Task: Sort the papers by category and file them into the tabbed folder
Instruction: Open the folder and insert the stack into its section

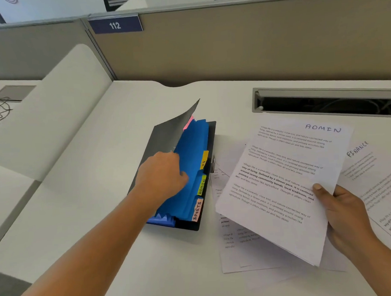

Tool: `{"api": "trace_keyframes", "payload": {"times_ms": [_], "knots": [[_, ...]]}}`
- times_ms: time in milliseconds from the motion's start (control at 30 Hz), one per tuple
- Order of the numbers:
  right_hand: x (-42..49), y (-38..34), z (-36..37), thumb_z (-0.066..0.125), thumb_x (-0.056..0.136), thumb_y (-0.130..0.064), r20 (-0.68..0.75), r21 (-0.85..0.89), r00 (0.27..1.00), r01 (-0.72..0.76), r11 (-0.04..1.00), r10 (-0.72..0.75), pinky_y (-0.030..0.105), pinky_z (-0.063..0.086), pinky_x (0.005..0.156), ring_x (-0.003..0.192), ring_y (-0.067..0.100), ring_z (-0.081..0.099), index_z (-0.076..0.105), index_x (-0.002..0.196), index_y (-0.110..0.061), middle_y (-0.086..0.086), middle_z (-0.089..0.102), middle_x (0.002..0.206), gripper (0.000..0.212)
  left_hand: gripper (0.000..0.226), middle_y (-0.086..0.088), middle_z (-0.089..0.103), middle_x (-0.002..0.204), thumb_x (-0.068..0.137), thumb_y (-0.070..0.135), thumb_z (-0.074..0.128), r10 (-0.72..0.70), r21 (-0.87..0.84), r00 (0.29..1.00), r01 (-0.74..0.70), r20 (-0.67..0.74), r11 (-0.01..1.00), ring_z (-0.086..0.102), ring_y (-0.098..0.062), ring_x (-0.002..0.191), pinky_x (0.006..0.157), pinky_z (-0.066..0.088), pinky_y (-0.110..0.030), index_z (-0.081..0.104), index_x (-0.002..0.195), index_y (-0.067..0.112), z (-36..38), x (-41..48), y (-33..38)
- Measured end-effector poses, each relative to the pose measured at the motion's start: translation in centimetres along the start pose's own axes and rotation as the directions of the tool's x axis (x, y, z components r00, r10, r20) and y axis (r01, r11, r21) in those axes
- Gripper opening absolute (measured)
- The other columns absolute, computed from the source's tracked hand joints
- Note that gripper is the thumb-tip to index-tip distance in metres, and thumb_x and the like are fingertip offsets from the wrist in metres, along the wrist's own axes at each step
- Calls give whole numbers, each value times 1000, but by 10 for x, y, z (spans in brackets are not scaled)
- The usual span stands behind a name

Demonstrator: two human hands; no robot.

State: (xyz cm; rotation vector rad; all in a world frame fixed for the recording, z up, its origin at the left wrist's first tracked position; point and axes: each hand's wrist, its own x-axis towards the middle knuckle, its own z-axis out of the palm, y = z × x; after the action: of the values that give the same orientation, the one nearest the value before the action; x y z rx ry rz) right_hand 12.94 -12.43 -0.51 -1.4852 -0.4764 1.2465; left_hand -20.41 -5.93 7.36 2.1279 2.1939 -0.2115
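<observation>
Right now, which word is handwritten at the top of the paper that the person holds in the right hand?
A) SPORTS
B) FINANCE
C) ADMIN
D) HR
C: the held paper, gripped at its lower edge by the right hand, has ADMIN handwritten at its top right corner, while FINANCE is on the FINANCE sheet, which lies on the desk further right.

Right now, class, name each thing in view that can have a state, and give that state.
folder: open, cover lifted.
blue dividers: inside the folder, tabs showing.
left hand: fingers bent on the blue dividers; grip unclear.
right hand: grips the ADMIN paper.
ADMIN paper: held up above the desk.
FINANCE paper: lying flat on the desk.
</observation>
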Motion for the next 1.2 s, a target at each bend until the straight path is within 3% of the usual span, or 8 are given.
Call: {"api": "trace_keyframes", "payload": {"times_ms": [100, 200, 333, 533, 833, 933, 1000, 1200], "knots": [[-3, -2, 4, 60, 95, -11, 20, 6, 1000, 2, 1000, -3, 36, 58, 79, 91, 16, 73, 71, 102, -18, -4, 77, 99, 15, 78, -1, 56, 110, 68, 76, 63, -30, 146, 999, 32, -17, 989, 61, -21, 81, 58, 40, -29, 49, 117, 16, 5, -9, 14], [-5, -2, 5, 64, 90, -14, 29, 16, 1000, 3, 1000, -3, 37, 58, 80, 95, 17, 72, 71, 103, -17, -3, 77, 101, 16, 105, -8, 35, 151, 66, 76, 67, -45, 252, 999, 37, 23, 967, 66, -25, 91, 60, 44, -31, 33, 141, 11, 15, -13, 19], [-8, -3, 3, 67, 78, -21, 28, 31, 1000, -2, 1000, 1, 33, 58, 79, 94, 16, 72, 71, 102, -17, -2, 76, 103, 25, 81, -9, 22, 159, 88, 38, 62, 7, 254, 1000, -9, 6, 967, 67, -26, 92, 59, 46, -32, 20, 150, 7, 21, -16, 20], [-11, -10, 0, 60, 94, -10, 11, 32, 1000, -12, 999, 12, 36, 59, 77, 95, 18, 72, 71, 103, -17, -3, 77, 102, 15, 59, -2, 43, 146, 90, 10, 56, 96, 170, 994, -87, -47, 982, 68, -27, 94, 66, 51, -34, 34, 144, 12, 14, -13, 16], [-24, -53, 26, 61, 95, -13, 58, -38, 998, 26, 999, -24, 35, 61, 60, 77, 18, 75, 72, 101, -14, 0, 78, 93, 13, 92, -5, 30, 158, 91, 3, 46, 218, 53, 976, -217, -8, 975, 64, -30, 97, 68, 52, -36, -10, 150, 47, -1, -5, 18], [-25, -70, 38, 61, 95, -12, 120, -113, 993, 25, 993, -11, 33, 60, 54, 71, 18, 75, 72, 97, -12, 0, 78, 86, 11, 69, -8, 47, 143, 92, 4, 46, 210, 89, 977, -213, 35, 973, 63, -29, 93, 68, 51, -37, 27, 149, 39, -6, -3, 23], [-23, -78, 45, 60, 95, -10, 159, -164, 987, 20, 986, 7, 33, 60, 52, 68, 19, 75, 71, 94, -12, 1, 78, 82, 11, 40, -6, 60, 102, 90, 5, 46, 179, 71, 984, -178, -8, 981, 56, -27, 76, 59, 44, -35, 52, 127, 20, -10, -2, 26], [-7, -85, 64, 65, 92, -11, 201, -355, 978, 118, 927, -48, 52, 59, 80, 80, 29, 75, 74, 92, -12, 7, 78, 90, 9, 28, -7, 61, 95, 92, 9, 46, 184, -65, 982, -186, -35, 980, 53, -23, 72, 59, 41, -30, 57, 117, 14, -12, -3, 31]]}}
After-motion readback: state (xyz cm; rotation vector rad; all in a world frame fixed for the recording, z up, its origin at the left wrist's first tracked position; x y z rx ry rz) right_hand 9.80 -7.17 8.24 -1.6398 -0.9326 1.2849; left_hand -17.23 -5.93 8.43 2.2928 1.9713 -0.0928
